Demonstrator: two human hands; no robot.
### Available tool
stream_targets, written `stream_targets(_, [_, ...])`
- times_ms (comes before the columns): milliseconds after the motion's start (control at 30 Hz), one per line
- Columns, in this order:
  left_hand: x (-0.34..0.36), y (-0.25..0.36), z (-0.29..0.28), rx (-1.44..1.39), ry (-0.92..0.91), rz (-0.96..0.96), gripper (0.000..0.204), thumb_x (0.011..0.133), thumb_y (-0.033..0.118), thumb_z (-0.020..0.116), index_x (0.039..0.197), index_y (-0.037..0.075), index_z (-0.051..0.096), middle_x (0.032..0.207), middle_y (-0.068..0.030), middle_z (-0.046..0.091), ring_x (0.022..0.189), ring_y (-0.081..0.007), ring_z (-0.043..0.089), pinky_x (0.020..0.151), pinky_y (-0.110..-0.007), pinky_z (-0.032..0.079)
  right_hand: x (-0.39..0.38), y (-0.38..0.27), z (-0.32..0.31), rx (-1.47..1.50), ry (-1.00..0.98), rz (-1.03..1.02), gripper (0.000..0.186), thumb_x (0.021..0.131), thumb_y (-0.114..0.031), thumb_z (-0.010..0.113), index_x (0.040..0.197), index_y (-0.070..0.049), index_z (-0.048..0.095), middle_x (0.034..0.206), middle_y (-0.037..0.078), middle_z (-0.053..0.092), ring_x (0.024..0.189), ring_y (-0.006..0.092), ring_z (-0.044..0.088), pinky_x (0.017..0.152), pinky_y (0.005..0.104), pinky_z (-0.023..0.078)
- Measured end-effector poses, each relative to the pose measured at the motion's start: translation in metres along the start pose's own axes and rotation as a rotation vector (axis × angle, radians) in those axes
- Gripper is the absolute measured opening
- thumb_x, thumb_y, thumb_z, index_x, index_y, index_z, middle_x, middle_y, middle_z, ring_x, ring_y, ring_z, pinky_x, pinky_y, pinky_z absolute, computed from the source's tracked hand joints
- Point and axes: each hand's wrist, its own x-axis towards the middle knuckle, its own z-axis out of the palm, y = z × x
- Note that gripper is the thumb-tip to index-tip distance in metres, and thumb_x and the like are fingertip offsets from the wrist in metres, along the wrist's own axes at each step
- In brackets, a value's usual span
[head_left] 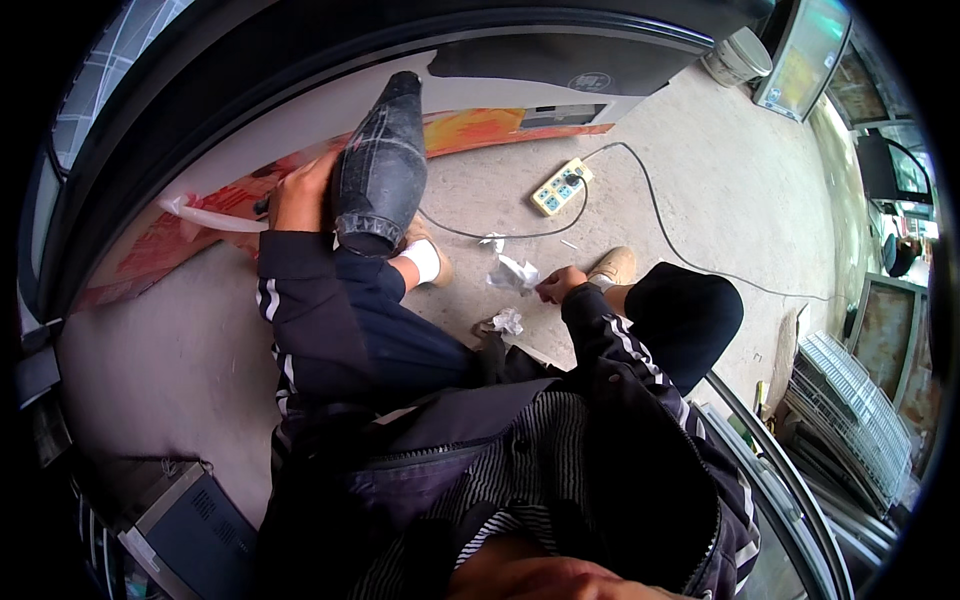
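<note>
My left hand (pixel 300 195) is closed at the side of a worn black hair dryer (pixel 382 165), whose nozzle points toward the cabinet panel (pixel 470 125). The dryer's body hides the handle and part of my fingers. Red and orange print covers the panel's lower part, and a whitish strip of film (pixel 225 217) hangs loose from it near my left wrist. Low between my knees, my right hand (pixel 563 284) has its fingers pinched together. Crumpled clear film (pixel 513 273) lies by those fingertips; whether they hold any of it is unclear.
A yellowish power strip (pixel 561 187) lies on the concrete floor, with a black cord (pixel 520 236) plugged in. More crumpled film (pixel 507 321) is near my feet. Wire racks (pixel 850 400) lean at the right; a white bucket (pixel 738 57) stands at the far right.
</note>
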Motion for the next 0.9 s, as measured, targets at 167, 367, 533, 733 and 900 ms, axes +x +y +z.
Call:
stream_targets(167, [-0.002,0.007,-0.004,0.02,-0.009,-0.006,0.034,0.081,0.005,0.063,0.113,0.014,0.065,0.1,-0.0139,0.069,0.093,-0.0325,0.067,0.078,-0.039,0.054,0.005,0.006,0.027,-0.252,-0.011,-0.033,0.037,0.069,-0.037,0.077,0.091,-0.008,0.074,0.088,0.013,0.072,0.085,0.0254,0.069,0.077,0.0352,0.055])
stream_targets(367, [0.009,0.015,0.0,-0.004,-0.02,0.022,0.033,0.081,0.005,0.063,0.113,0.013,0.065,0.099,-0.014,0.069,0.092,-0.0327,0.067,0.077,-0.039,0.054,0.048,0.063,0.067,-0.154,-0.173,-0.144,0.022,0.078,-0.02,0.07,0.097,-0.008,0.073,0.081,0.005,0.073,0.073,0.015,0.069,0.069,0.0316,0.056])
stream_targets(533, [0.005,0.012,0.0,0.014,-0.039,0.018,0.033,0.081,0.006,0.062,0.113,0.013,0.065,0.098,-0.0141,0.069,0.092,-0.0328,0.067,0.076,-0.039,0.054,0.01,0.01,0.058,-0.391,-0.055,-0.079,0.046,0.074,-0.051,0.072,0.09,-0.007,0.074,0.091,0.013,0.072,0.087,0.027,0.069,0.079,0.0392,0.054])
stream_targets(733, [0.01,0.018,0.003,0.004,-0.052,0.033,0.032,0.082,0.006,0.062,0.113,0.013,0.065,0.098,-0.0142,0.069,0.091,-0.0329,0.068,0.075,-0.04,0.054,0.02,0.035,0.066,-0.218,0.012,-0.172,0.049,0.069,-0.05,0.076,0.091,-0.007,0.072,0.092,0.015,0.071,0.092,0.0316,0.068,0.082,0.0404,0.053])
stream_targets(900, [0.012,0.017,0.001,0.018,-0.059,0.036,0.031,0.082,0.006,0.061,0.112,0.012,0.065,0.097,-0.0143,0.069,0.09,-0.033,0.068,0.074,-0.04,0.054,0.029,0.023,0.067,-0.077,-0.121,-0.127,0.031,0.079,-0.033,0.071,0.096,-0.007,0.07,0.082,0.009,0.072,0.082,0.0226,0.07,0.075,0.0336,0.054])
